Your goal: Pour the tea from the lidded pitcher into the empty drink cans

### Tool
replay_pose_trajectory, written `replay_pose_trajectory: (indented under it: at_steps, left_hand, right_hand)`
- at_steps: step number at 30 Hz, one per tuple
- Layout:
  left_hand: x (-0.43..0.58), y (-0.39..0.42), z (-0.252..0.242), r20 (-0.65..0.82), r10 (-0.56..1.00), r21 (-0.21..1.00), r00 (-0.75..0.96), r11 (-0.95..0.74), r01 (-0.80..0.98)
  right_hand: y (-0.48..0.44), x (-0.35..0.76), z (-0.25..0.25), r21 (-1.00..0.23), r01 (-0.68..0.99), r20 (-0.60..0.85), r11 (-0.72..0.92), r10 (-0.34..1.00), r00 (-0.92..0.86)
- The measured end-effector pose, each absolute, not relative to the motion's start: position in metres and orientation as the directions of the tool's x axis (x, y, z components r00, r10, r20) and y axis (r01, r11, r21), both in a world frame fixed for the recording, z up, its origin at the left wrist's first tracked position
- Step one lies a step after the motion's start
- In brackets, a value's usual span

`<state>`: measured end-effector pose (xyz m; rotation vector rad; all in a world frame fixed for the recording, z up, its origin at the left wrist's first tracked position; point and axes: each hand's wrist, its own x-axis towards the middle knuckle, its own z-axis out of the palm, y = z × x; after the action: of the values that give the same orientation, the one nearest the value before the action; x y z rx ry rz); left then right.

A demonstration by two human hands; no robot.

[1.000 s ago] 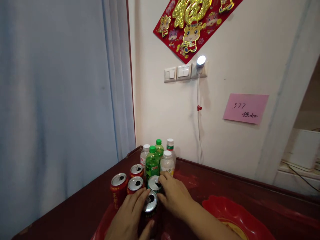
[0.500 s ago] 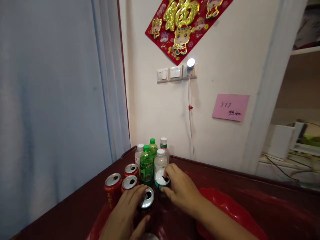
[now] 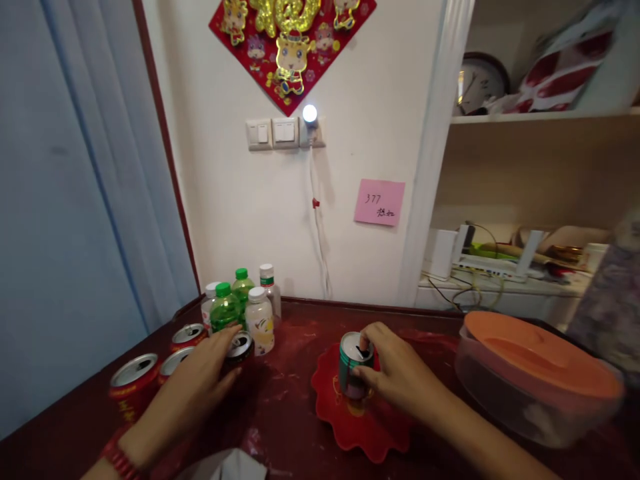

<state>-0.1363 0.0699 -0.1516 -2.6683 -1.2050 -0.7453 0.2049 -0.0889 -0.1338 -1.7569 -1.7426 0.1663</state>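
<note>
My right hand (image 3: 395,370) grips a green drink can (image 3: 353,377) near its top, the thumb on the near side. The opened can is upright over a red scalloped plate (image 3: 360,430); I cannot tell whether its base touches. My left hand (image 3: 205,380) is curled around a dark drink can (image 3: 241,347), whose open silver top shows beyond the fingers. Beside that hand stand several red cans (image 3: 134,377), partly covered by it. Behind them are clear bottles with white caps (image 3: 260,320) and green bottles (image 3: 226,310).
A clear tub with an orange lid (image 3: 537,353) stands at the right of the dark red table (image 3: 290,393). Something grey and white (image 3: 225,465) lies at the near edge. Shelves with a white router (image 3: 493,265) are at the back right.
My right hand has carried the green can away from the bottles, rightward over the red plate. My left hand stays at the dark can. The view has turned to the right.
</note>
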Motion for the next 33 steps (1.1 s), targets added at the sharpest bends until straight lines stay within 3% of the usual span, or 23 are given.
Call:
replay_pose_trajectory:
  at_steps: [7, 12, 15, 17, 18, 20, 22, 24, 25, 29, 33]
  left_hand:
    - [-0.132, 0.072, -0.147, 0.399, 0.7, -0.057, 0.592, -0.626, 0.778]
    - [-0.132, 0.084, -0.153, 0.466, 0.645, -0.135, 0.606, -0.625, 0.769]
    - [-0.119, 0.087, -0.154, 0.548, 0.558, -0.109, 0.623, -0.691, 0.714]
    - [-0.103, 0.078, -0.148, 0.587, 0.526, -0.037, 0.615, -0.742, 0.669]
    - [-0.092, 0.069, -0.144, 0.593, 0.523, 0.009, 0.612, -0.765, 0.644]
    - [-0.07, 0.051, -0.136, 0.597, 0.499, 0.095, 0.628, -0.821, 0.563]
    - [-0.046, 0.035, -0.134, 0.603, 0.499, 0.184, 0.622, -0.846, 0.5]
    - [-0.023, 0.025, -0.141, 0.574, 0.529, 0.28, 0.624, -0.844, 0.458]
    - [-0.011, 0.022, -0.148, 0.557, 0.544, 0.332, 0.627, -0.838, 0.432]
    - [0.035, 0.021, -0.188, 0.513, 0.592, 0.561, 0.622, -0.78, 0.279]
    - [0.064, 0.015, -0.212, 0.357, 0.672, 0.731, 0.649, -0.634, 0.254]
  right_hand:
    - [-0.093, 0.21, -0.151, -0.503, 0.864, 0.234, -0.034, 0.957, 0.174]
    - [-0.12, 0.202, -0.129, -0.448, 0.894, 0.274, 0.003, 0.952, 0.134]
    - [-0.153, 0.203, -0.103, -0.407, 0.903, 0.401, 0.134, 0.915, 0.045]
    - [-0.181, 0.213, -0.082, -0.356, 0.906, 0.565, 0.228, 0.825, 0.014]
    - [-0.195, 0.221, -0.074, -0.277, 0.912, 0.736, 0.303, 0.677, -0.001]
    - [-0.219, 0.247, -0.065, -0.215, 0.946, 0.894, 0.243, 0.438, 0.091]
    - [-0.235, 0.279, -0.069, -0.351, 0.929, 0.901, 0.117, 0.311, 0.302]
    - [-0.242, 0.313, -0.085, -0.665, 0.732, 0.745, 0.147, 0.205, 0.635]
    - [-0.243, 0.328, -0.096, -0.741, 0.648, 0.672, 0.179, 0.207, 0.711]
    - [-0.236, 0.362, -0.142, -0.868, 0.435, 0.491, 0.239, 0.29, 0.821]
    - [-0.227, 0.364, -0.17, -0.917, 0.227, 0.348, 0.329, 0.376, 0.859]
